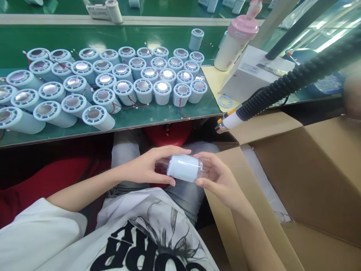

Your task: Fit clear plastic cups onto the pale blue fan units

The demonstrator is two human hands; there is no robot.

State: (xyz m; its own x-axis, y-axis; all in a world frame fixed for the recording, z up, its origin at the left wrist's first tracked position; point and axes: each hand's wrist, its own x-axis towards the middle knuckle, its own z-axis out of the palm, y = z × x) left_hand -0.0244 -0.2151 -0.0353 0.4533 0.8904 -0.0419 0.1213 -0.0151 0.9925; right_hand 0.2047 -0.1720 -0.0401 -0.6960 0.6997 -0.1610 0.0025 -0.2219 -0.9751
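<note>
Over my lap, a light blue cylinder (184, 168) in clear plastic film lies on its side between my two hands. My left hand (153, 165) grips its left end, thumb below and fingers above. On the other end, my right hand (216, 173) is closed around the film, with the thumb at the lower edge. Many similar blue cylinders (162, 92) stand on the green bench ahead, with round metallic discs in their tops. Thin red and black wires (183, 109) come from several of them.
A black corrugated hose (282, 82) with a metal nozzle reaches in from the right above an open cardboard box (324, 180). On the bench's right stand a pink-lidded bottle (234, 41) and a white device (251, 75). A blue ring (225, 101) lies near the bench edge.
</note>
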